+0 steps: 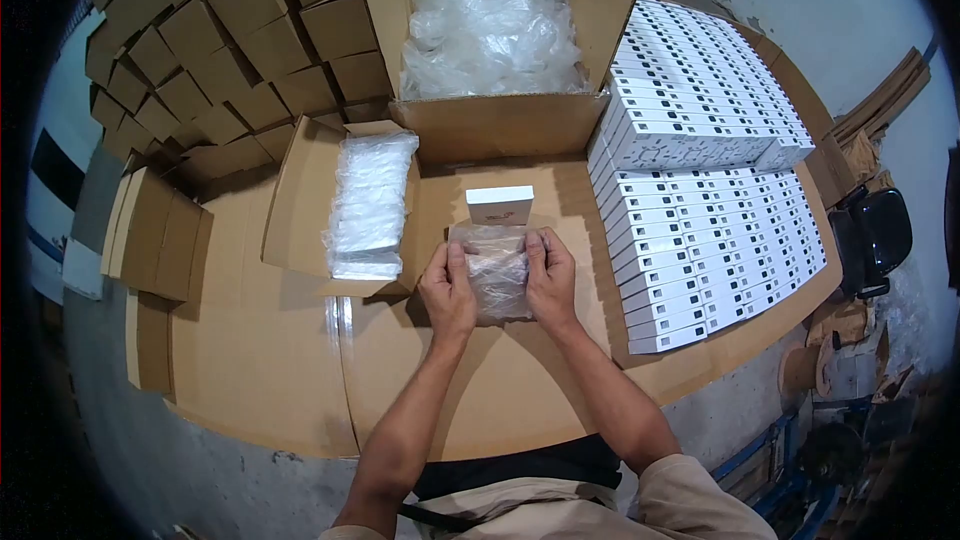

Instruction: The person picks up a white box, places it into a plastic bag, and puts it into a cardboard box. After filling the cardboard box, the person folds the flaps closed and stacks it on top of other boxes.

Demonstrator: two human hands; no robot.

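Note:
Between my two hands is a clear plastic bag, crinkled and held by its side edges near the top. My left hand is closed on the left edge, thumb pointing up along it. On the opposite edge, my right hand grips the same way. Just beyond the bag's upper edge a small white box stands on the cardboard-covered table, its lower part overlapped by the bag in this view. Left of my hands, an open carton holds a row of white boxes wrapped in clear plastic.
Behind stands a large open carton full of loose clear bags. Rows of white boxes cover the table's right side, stacked higher at the back. Folded brown cartons pile up at the back left, with more along the left edge.

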